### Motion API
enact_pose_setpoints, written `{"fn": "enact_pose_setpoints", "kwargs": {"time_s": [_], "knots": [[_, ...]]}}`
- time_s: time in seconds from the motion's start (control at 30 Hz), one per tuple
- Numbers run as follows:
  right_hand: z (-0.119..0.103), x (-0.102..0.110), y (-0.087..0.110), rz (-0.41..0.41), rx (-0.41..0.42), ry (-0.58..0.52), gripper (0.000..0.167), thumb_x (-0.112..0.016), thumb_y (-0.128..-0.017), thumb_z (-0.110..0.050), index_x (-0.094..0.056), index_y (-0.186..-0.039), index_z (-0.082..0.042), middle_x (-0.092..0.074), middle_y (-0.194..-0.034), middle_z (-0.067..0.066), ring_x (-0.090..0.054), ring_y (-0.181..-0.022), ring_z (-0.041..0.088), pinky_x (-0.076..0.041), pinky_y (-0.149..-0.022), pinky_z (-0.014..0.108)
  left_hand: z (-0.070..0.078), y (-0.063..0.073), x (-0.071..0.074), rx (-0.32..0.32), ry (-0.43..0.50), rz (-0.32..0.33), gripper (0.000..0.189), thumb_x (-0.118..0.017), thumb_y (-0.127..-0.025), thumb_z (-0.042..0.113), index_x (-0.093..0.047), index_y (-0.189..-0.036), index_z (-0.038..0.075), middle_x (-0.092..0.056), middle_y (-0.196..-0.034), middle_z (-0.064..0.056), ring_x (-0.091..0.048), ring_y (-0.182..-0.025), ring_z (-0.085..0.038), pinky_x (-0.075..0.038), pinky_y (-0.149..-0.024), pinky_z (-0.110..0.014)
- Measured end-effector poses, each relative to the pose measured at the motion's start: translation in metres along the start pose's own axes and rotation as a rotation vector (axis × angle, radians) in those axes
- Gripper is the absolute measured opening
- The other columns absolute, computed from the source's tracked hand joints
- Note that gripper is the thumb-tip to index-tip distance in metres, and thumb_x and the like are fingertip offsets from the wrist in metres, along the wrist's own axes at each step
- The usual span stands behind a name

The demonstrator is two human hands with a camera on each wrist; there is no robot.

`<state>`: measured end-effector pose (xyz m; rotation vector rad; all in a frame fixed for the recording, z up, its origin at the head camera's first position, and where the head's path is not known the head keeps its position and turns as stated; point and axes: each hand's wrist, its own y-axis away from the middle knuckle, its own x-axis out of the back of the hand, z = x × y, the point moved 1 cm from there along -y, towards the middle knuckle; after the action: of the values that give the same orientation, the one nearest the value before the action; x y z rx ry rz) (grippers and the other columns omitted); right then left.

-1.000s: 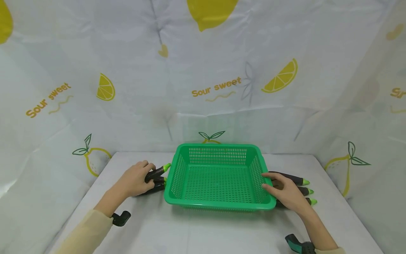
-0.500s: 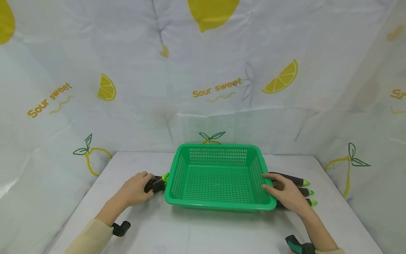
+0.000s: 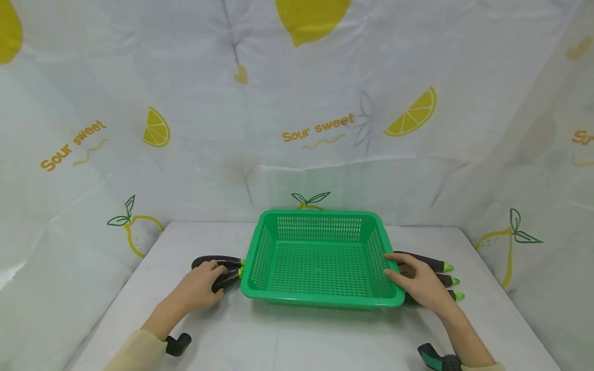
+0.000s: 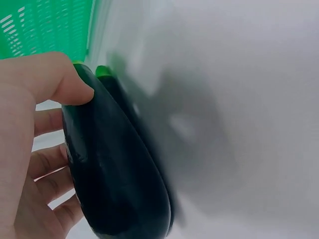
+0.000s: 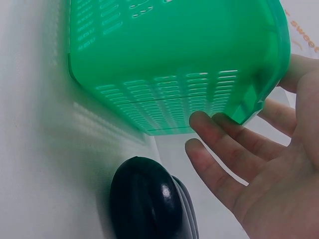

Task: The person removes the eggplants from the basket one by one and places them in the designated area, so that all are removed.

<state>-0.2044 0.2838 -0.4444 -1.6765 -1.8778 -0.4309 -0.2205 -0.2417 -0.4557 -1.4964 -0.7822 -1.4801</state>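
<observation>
My left hand (image 3: 198, 287) grips a dark purple eggplant (image 3: 226, 280) with a green stem end, left of the green plastic basket (image 3: 320, 299). In the left wrist view the thumb presses on this eggplant (image 4: 117, 164); a second green tip shows beside it. Behind the hand in the head view lies another eggplant (image 3: 215, 258), its stem end by the basket. My right hand (image 3: 421, 283) holds the basket's right rim, with thumb and index finger over the edge and other fingers outside below it.
Several eggplants (image 3: 422, 260) lie right of the basket, partly hidden by the right hand. A white cloth covers the table (image 3: 287, 340). Behind stands a white lemon-print curtain (image 3: 315, 175). The basket has slotted walls, and its bare floor shows.
My left hand has come down and nearer with its eggplant, which was tilted above the others and now sits lower, in front of them. The right hand and basket have stayed put.
</observation>
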Motion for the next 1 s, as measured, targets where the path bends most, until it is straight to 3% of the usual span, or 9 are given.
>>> {"fn": "enact_pose_setpoints", "kwargs": {"time_s": [0.33, 0.67, 0.9, 1.0], "knots": [[-0.001, 0.004, 0.0, -0.022, 0.023, 0.008, 0.05, -0.067, -0.099, -0.03, -0.057, -0.141, -0.005, -0.057, -0.137, 0.023, -0.063, -0.114, 0.037, -0.053, -0.086, 0.046, -0.003, 0.003, -0.019, -0.045, -0.06, 0.055, 0.036, -0.081, -0.077, 0.019, -0.068, -0.108, 0.008, -0.057, -0.093, -0.001, -0.053, -0.084, -0.021, -0.05, -0.075, -0.044], [0.001, 0.008, 0.002, -0.029, 0.059, 0.043, 0.051, -0.062, -0.102, -0.033, -0.054, -0.144, -0.006, -0.058, -0.138, 0.023, -0.063, -0.117, 0.04, -0.054, -0.089, 0.05, -0.002, 0.003, -0.022, -0.027, -0.072, 0.081, 0.035, -0.081, -0.079, 0.018, -0.068, -0.111, 0.01, -0.059, -0.097, -0.003, -0.053, -0.089, -0.022, -0.048, -0.078, -0.043], [-0.002, 0.018, 0.013, 0.002, 0.051, 0.078, 0.05, -0.061, -0.103, -0.031, -0.052, -0.146, -0.008, -0.067, -0.121, 0.009, -0.067, -0.107, 0.028, -0.054, -0.083, 0.034, 0.007, 0.001, -0.014, -0.042, -0.054, 0.17, 0.03, -0.078, -0.081, 0.016, -0.069, -0.109, 0.009, -0.058, -0.096, -0.002, -0.052, -0.086, -0.02, -0.046, -0.077, -0.042], [-0.002, 0.022, 0.02, 0.017, 0.025, 0.119, 0.05, -0.061, -0.103, -0.033, -0.054, -0.144, -0.005, -0.067, -0.121, 0.01, -0.066, -0.106, 0.028, -0.055, -0.083, 0.035, 0.015, -0.001, -0.01, -0.04, -0.04, 0.196, 0.032, -0.077, -0.083, 0.018, -0.069, -0.112, 0.007, -0.06, -0.099, -0.004, -0.055, -0.089, -0.023, -0.048, -0.08, -0.045]]}}
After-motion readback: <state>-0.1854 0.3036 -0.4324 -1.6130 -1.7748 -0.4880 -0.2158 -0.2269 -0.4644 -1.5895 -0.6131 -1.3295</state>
